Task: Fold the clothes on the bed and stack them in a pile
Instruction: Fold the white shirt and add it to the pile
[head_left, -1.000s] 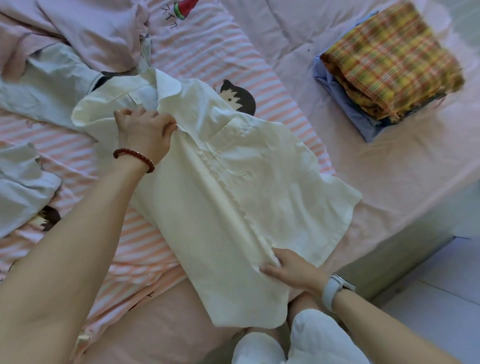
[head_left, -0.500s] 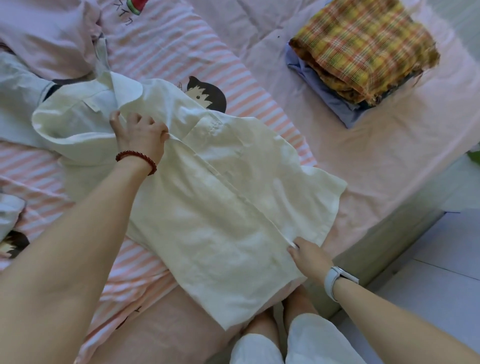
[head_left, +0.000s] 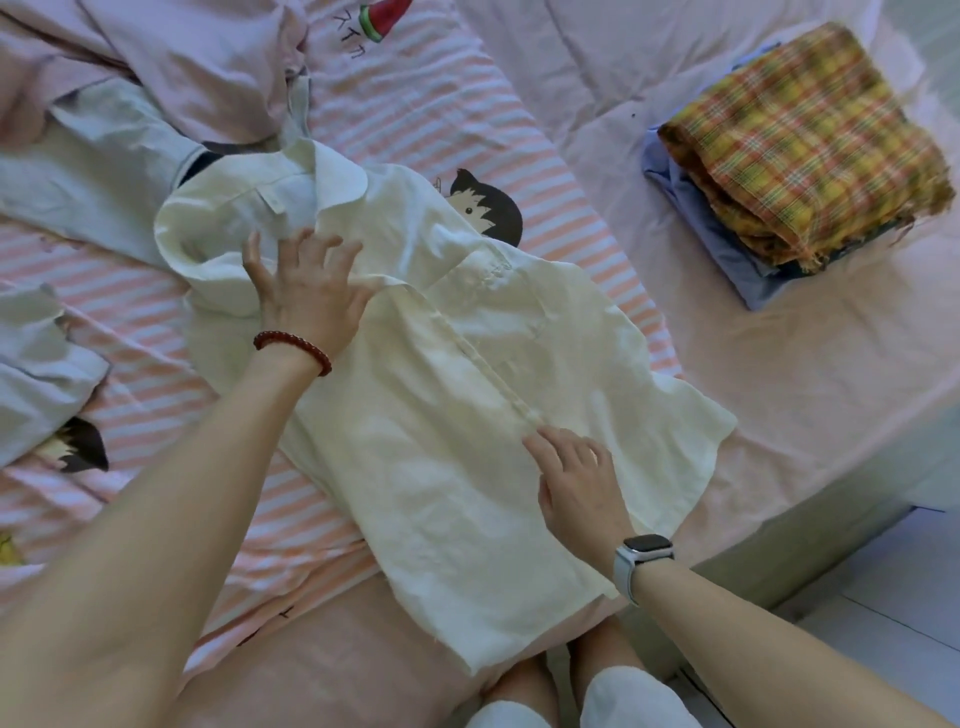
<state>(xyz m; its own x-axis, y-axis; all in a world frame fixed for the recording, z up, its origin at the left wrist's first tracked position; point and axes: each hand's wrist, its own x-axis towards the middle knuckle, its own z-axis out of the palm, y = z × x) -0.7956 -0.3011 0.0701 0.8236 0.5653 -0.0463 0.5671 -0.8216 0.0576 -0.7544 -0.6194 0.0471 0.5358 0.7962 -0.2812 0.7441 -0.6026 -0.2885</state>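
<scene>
A cream button-up shirt (head_left: 431, 426) lies spread front-up on the bed, collar at the upper left, hem toward me. My left hand (head_left: 306, 283), with a red bead bracelet, lies flat with spread fingers on the shirt just below the collar. My right hand (head_left: 576, 478), with a watch on the wrist, presses its fingertips on the button placket near the lower middle. A folded pile (head_left: 795, 150) sits at the upper right: a yellow plaid garment on top of blue ones.
Unfolded pale blue clothes (head_left: 98, 176) and a lilac garment (head_left: 197, 57) lie at the upper left. The bed has a pink striped cartoon sheet (head_left: 441, 104). The bed edge (head_left: 810, 540) and pale floor are at the lower right; my knees are at the bottom.
Both hands let go of the shirt edges. The left hand opened flat under the collar. The right hand moved from the hem side onto the placket, and the shirt now lies flatter.
</scene>
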